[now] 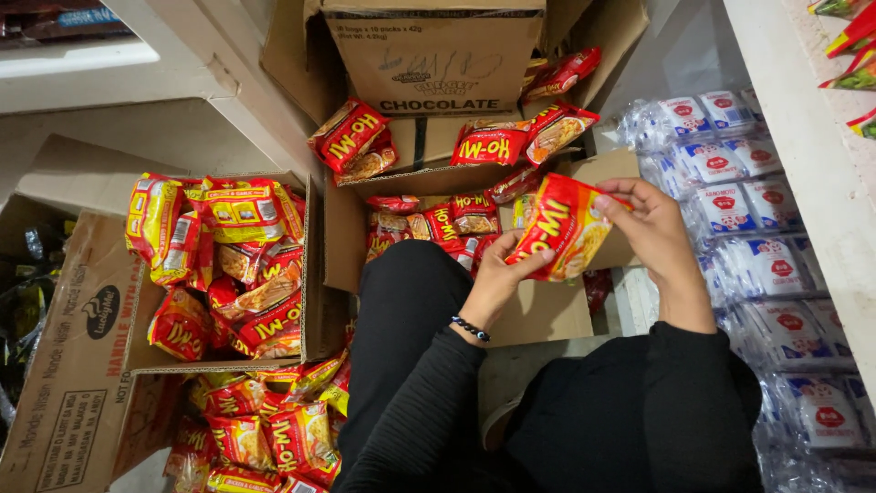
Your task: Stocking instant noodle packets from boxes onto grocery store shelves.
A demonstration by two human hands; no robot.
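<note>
- Cramped storage corner seen from above: pale shelving edges frame a floor crowded with brown corrugated cardboard cartons, flaps folded outward.
- Right hand pinches the upper right edge of a red-and-yellow noodle packet, fingers curled over the crinkled glossy film, thumb beneath.
- Left hand grips the packet's lower left corner, fingers closed under it and thumb pressed on the front; a dark beaded bracelet circles that wrist.
- That packet is flat, pillow-shaped and tilted, held between both hands above the person's lap, just in front of an open carton.
- Open carton holds more of the same shiny packets lying jumbled; others spill over its back flap.
- Left-side carton is heaped with red and yellow packets, several slid onto the floor below.
- Closed box with plain matte sides stands at the top.
- Clear plastic bundles of small white sachets stack along the right, wrapped in wrinkled transparent film.
- Black ribbed knit sleeves and dark trousers fill the lower middle.
</note>
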